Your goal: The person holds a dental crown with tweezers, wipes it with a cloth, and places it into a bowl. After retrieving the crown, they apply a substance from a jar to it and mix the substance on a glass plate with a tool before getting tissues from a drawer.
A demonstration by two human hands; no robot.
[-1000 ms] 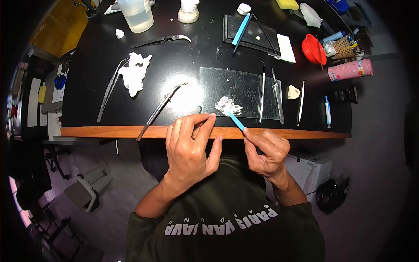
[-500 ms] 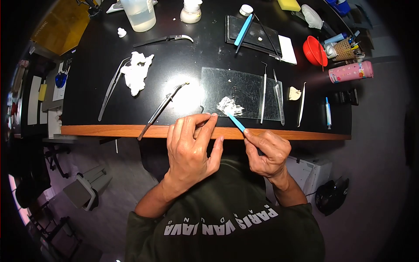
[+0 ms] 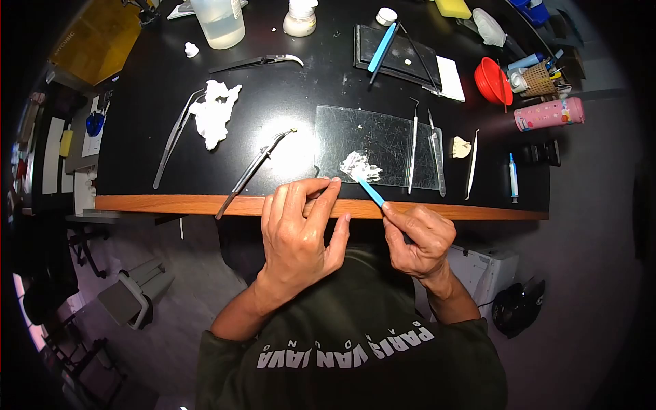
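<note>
My right hand (image 3: 421, 240) grips a blue-handled tool (image 3: 371, 193), whose far end rests at the white smeared material (image 3: 359, 166) on a glass plate (image 3: 389, 126). Beside it, my left hand (image 3: 298, 229) is at the wooden table edge, thumb apart and fingertips near the plate's lower left corner; nothing shows in its grasp. Two thin metal instruments, a probe (image 3: 413, 150) and a pointed one (image 3: 436, 154), lie across the right part of the plate. Left of my left hand lies a dark clamp-like tool (image 3: 253, 169).
Crumpled white tissue (image 3: 214, 116) and long tweezers (image 3: 172, 147) lie at the left. Farther back stand a beaker (image 3: 222, 27) and a jar (image 3: 299, 20). At the right are a red bowl (image 3: 490, 80), a pink bottle (image 3: 549, 114) and a syringe (image 3: 514, 179).
</note>
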